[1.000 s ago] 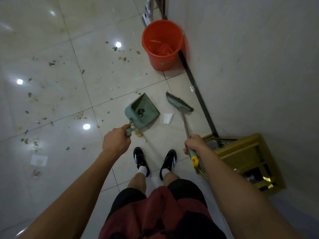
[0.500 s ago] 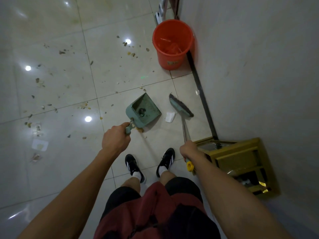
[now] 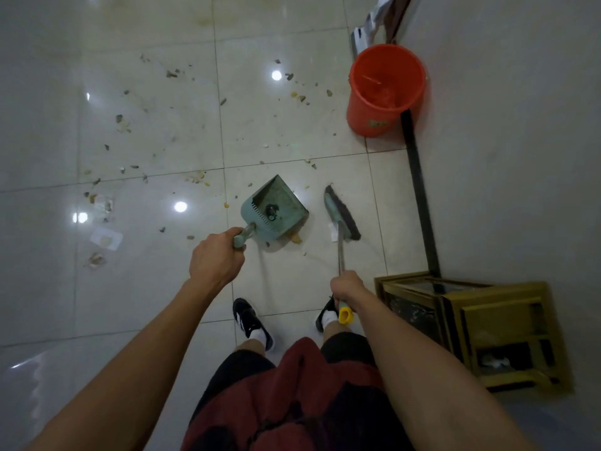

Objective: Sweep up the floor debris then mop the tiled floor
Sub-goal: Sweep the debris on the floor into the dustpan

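Observation:
My left hand (image 3: 216,260) grips the handle of a green dustpan (image 3: 276,208), which sits low over the glossy tiled floor (image 3: 292,281) with a small dark bit inside. My right hand (image 3: 346,288) holds the metal shaft of a short broom; its green brush head (image 3: 341,213) rests on the floor just right of the pan. A white paper scrap (image 3: 332,232) lies half hidden by the brush. Small bits of debris (image 3: 296,238) lie beside the pan, and several more scraps (image 3: 123,125) are scattered over the tiles to the left and ahead.
An orange bucket (image 3: 385,89) stands against the wall (image 3: 504,125) ahead on the right. A dark pole (image 3: 419,196) leans from it along the wall. A yellow-framed cabinet (image 3: 471,323) sits at my right. A white paper piece (image 3: 106,239) lies at left. My shoes (image 3: 250,320) stand below the pan.
The brush head has slid nearer the dustpan and over the white scrap. The view has shifted, so the bucket and debris sit lower in frame. Both hands keep their grips.

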